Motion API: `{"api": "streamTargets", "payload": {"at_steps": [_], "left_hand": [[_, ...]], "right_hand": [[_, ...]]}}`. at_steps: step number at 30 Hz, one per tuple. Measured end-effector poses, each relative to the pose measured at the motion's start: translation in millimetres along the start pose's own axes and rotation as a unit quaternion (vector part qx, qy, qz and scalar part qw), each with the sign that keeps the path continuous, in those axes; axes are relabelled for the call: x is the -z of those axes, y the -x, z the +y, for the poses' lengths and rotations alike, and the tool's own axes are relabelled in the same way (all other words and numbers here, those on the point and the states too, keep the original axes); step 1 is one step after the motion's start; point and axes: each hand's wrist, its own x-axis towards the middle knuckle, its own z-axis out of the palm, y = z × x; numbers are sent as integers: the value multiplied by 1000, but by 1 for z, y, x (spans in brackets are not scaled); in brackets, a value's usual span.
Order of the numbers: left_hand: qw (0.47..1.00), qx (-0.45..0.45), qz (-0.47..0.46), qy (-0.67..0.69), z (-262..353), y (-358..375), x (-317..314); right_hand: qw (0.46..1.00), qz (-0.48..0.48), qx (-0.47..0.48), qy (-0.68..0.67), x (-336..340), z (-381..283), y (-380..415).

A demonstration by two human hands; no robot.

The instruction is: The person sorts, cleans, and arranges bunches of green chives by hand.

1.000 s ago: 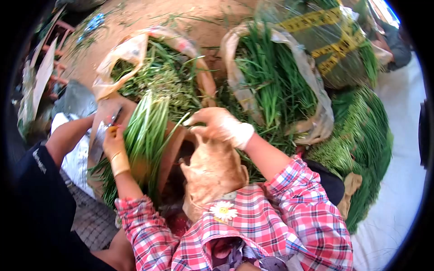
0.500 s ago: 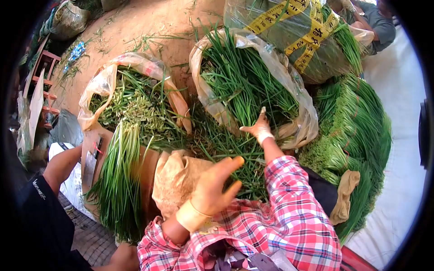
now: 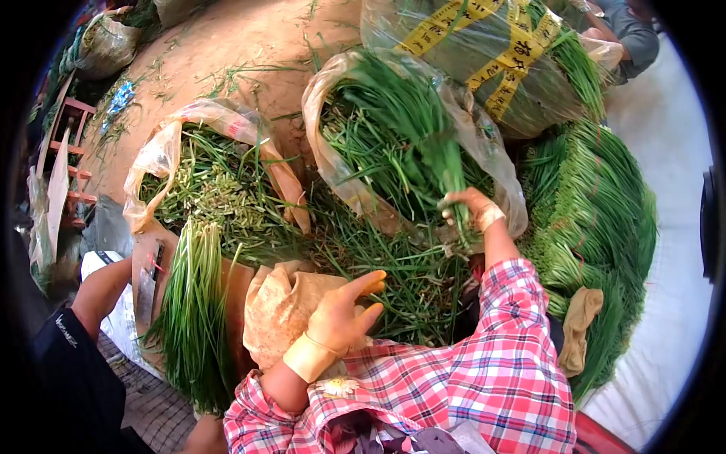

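Note:
My right hand [image 3: 475, 209] is closed round the lower ends of a bunch of long green stalks [image 3: 431, 113], whose leaves fan up and away over an open plastic bag [image 3: 321, 113] with more stalks inside. My left hand [image 3: 338, 316], in a yellowish glove, has its thumb and fingers apart and holds nothing. It hovers beside a crumpled tan cloth [image 3: 276, 306]. Left of the cloth, a bundle of green stalks [image 3: 197, 318] hangs over a brown board. Behind that bundle is a second open bag [image 3: 151, 178] of cut stalk pieces.
Stacked green bundles [image 3: 605, 219] stand at the right, with a brown glove-like cloth [image 3: 581, 331] on them. A large wrapped bale [image 3: 454, 68] with yellow tape lies behind. Another person's arm [image 3: 102, 295] is at the left; one more person [image 3: 631, 41] is at the top right.
My right hand, open over the bag before, has closed on a bunch of stalks and moved slightly right and back toward me. My left hand has shifted a little left.

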Motion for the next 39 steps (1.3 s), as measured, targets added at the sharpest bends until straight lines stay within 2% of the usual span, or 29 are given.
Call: {"api": "streamTargets", "payload": {"at_steps": [1, 2, 3, 4, 6, 8, 9, 10, 11, 12, 13, 14, 16, 17, 18, 20, 21, 22, 24, 25, 26, 27, 28, 30, 31, 33, 34, 36, 39], "left_hand": [[1000, 3, 0, 29, -3, -2, 1], [1000, -1, -2, 28, -4, -3, 0], [998, -3, 17, 54, -5, -2, 0], [996, -6, 35, 80, -6, -2, 0], [983, 2, 22, 184, -10, -4, 5], [979, -4, 41, 202, 2, -2, 8], [979, -7, 41, 201, 16, -2, 9], [975, 18, 48, 218, 32, -2, 10], [970, 46, 53, 233, 44, -2, 10], [962, 28, 71, 263, 45, -9, 6], [955, 14, 103, 279, 47, -17, 0], [946, 2, 136, 295, 47, -24, -8], [931, 4, 136, 339, 28, -41, -21], [913, 2, 137, 385, 15, -50, -23], [915, 1, 135, 380, 0, -60, -23], [869, 25, 194, 454, -28, -73, -18], [867, 87, 207, 444, -33, -72, -10], [842, 102, 207, 488, -39, -75, -6], [852, 103, 155, 489, -24, -62, 1], [853, 67, 169, 490, -16, -54, 1], [852, 30, 181, 490, -9, -49, 0], [862, -24, 145, 485, -14, -49, 5], [863, -24, 143, 483, -11, -44, 6], [872, -65, 69, 481, 5, -30, 4], [874, -54, 83, 476, 10, -27, 2], [877, -72, 82, 467, 15, -23, 4], [880, -92, 81, 459, 17, -22, 5], [875, -102, 90, 465, 17, -19, 14], [837, -164, 97, 512, 11, -18, 36]], "right_hand": [[982, 46, -23, 184, 10, 1, -4], [982, 49, -20, 184, 8, -7, 10], [999, 2, -10, 33, 1, -18, 31], [992, -45, 1, -118, -4, -22, 46], [987, -42, 12, -152, -2, -17, 60], [999, 0, 38, -37, 3, -17, 65], [993, 20, 75, -87, -17, -33, 94], [975, -104, 93, -171, -22, -36, 110], [989, -81, 70, -103, -27, -30, 114], [996, -59, 51, -35, -34, -24, 114], [989, -57, 107, 83, -41, -19, 116], [985, -35, 103, 137, -59, -19, 129], [945, -34, 233, 225, -91, 7, 142], [884, -3, 233, 406, -109, 13, 154], [789, 29, 223, 571, -127, 16, 169], [727, 23, 171, 665, -157, 22, 191], [706, 29, 186, 683, -161, 30, 196], [689, 45, 216, 691, -164, 38, 199], [749, -10, 183, 636, -167, 38, 204], [835, -64, 233, 494, -163, 41, 205], [894, -114, 275, 336, -157, 47, 203], [929, -141, 277, 201, -158, 51, 194], [965, -182, 183, 43, -153, 52, 191], [965, -158, 208, 23, -156, 55, 185], [965, -157, 208, 21, -158, 54, 185], [983, -119, 111, 91, -161, 47, 189], [982, -119, 110, 91, -162, 43, 191], [976, -23, 169, 134, -164, 38, 194], [947, 38, 227, 226, -154, 59, 174]]}}
